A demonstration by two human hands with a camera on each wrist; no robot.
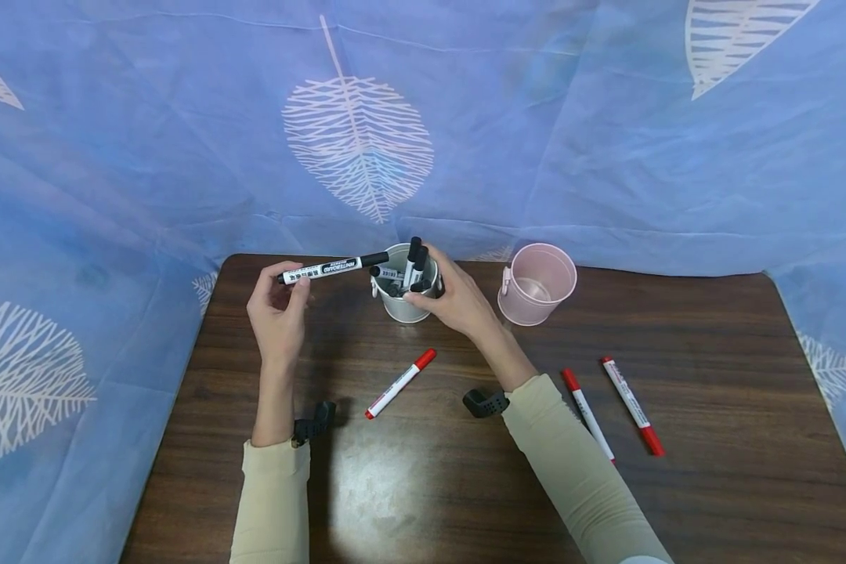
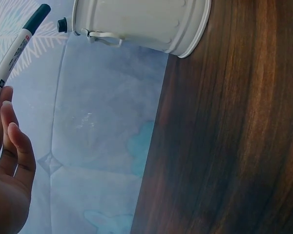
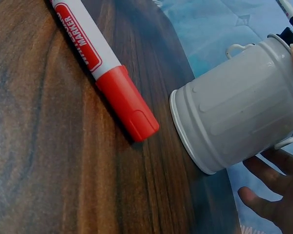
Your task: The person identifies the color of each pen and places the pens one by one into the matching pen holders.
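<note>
Beside the white bucket [image 1: 404, 311], the left hand [image 1: 278, 315] pinches a black marker [image 1: 334, 268]; the right hand [image 1: 464, 299] grips the bucket's rim. The work looks partly done: several black markers [image 1: 414, 266] sit inside, the pinched one remains outside, and three red markers [image 1: 400, 384] lie loose on the table [image 1: 719, 352].

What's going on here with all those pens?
A person's left hand holds a white, black-capped whiteboard marker up near a pale grey metal bucket. The right hand grips that bucket's rim, and more black-capped markers stick out of it. A pale pink metal bucket stands to the right, and three white markers with red caps lie on the dark brown wood-grain table.
</note>
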